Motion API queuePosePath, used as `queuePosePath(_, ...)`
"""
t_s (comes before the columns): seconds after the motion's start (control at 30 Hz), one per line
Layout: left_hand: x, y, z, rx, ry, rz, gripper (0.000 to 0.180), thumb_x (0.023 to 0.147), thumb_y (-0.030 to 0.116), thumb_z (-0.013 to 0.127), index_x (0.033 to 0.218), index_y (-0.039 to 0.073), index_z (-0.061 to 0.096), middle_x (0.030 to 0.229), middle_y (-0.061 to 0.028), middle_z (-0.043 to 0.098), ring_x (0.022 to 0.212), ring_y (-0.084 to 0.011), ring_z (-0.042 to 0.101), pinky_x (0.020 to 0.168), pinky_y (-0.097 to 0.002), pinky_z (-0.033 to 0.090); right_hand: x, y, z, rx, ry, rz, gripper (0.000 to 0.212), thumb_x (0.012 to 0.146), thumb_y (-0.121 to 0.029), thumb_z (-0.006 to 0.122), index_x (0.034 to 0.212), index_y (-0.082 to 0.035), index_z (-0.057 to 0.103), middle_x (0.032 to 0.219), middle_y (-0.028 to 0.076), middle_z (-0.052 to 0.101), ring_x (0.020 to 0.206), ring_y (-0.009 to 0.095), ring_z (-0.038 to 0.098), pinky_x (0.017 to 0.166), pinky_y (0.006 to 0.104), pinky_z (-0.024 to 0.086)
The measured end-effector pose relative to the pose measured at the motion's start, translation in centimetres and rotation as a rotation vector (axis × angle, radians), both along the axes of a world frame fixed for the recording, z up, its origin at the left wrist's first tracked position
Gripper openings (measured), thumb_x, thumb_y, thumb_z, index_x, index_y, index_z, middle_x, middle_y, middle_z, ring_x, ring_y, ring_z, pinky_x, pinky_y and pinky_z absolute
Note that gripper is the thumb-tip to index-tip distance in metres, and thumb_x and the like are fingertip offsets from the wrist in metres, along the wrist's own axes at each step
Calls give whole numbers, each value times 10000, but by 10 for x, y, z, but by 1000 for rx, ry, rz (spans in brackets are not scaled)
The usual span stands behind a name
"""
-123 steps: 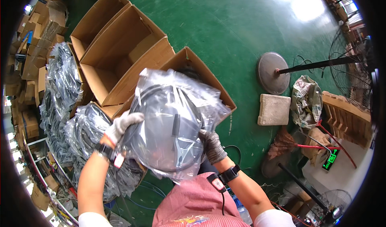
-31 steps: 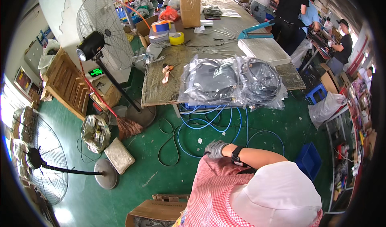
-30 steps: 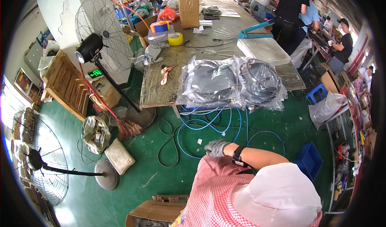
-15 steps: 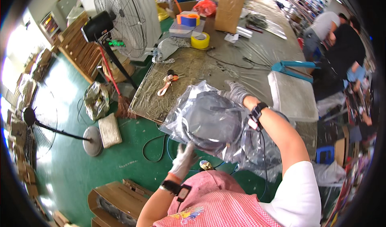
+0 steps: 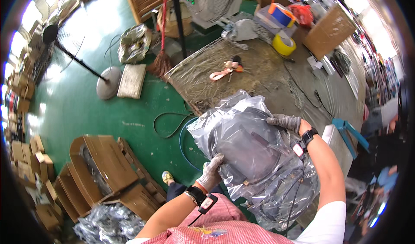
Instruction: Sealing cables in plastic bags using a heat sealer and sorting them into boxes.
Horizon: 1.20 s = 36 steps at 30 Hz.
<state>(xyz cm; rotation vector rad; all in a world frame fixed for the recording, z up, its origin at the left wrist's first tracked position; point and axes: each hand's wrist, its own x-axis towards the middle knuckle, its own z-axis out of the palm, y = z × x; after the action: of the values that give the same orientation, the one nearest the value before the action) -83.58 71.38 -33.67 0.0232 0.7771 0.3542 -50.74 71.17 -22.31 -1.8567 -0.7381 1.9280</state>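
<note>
A clear plastic bag with a dark, rounded item inside hangs over the near edge of the table, tilted toward me. My left hand, in a light glove, grips its near left edge with the thumb on top. Gloved as well, my right hand holds the far right edge, fingers curled over the plastic. Against the bag's lower right side lies another clear bag with something dark in it. What exactly the bags contain is blurred by the shiny plastic.
The plastic-covered table carries scissors, yellow tape, a cardboard box and a blue-handled tool. Open cartons stand on the floor at lower left, beside wrapped grey items. A fan stand and a broom are farther off.
My view has turned left toward the cartons. My left hand, apart from the bag before, now grips its edge. My right hand has come from beyond the bag onto its edge.
</note>
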Motion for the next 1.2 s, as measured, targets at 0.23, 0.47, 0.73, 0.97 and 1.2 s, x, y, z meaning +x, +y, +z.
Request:
queuePosePath(0.23,-23,8,-3,-36,9,59,260,779,129,632,1035,83,627,960,-32,613,861,-164,582,819,-325,462,-30,38,-19,-31,-95,65,524,802,-408,666,1179,-56,568,1014,5,607,883,105,547,824,263,450)
queuePosePath(0.47,-19,52,40,140,261,152,127,735,110,607,844,47,624,742,-38,553,682,-158,545,671,-318,492,-50,73,-1,160,-90,-60,362,794,-392,666,952,-68,643,856,-22,592,763,91,514,719,251,431)
queuePosePath(0.73,31,69,81,604,212,69,220,680,129,684,871,37,627,800,-42,602,701,-160,570,665,-298,474,-7,43,49,615,-90,-121,438,804,-350,661,1135,-70,600,899,-47,584,768,70,500,706,236,429)
queuePosePath(0.97,28,32,62,823,660,-272,856,623,350,702,1344,63,342,1057,-141,577,921,-237,568,813,-327,461,11,-54,-51,288,-35,-384,666,777,-377,678,1314,-54,455,1232,51,544,1101,188,522,968,314,407)
queuePosePath(1.2,28,24,37,670,487,-101,871,650,391,697,1372,80,322,1121,-112,553,983,-203,534,870,-300,416,22,-10,-52,213,30,-345,611,760,-453,705,1209,-66,557,1095,42,629,963,197,601,873,347,481)
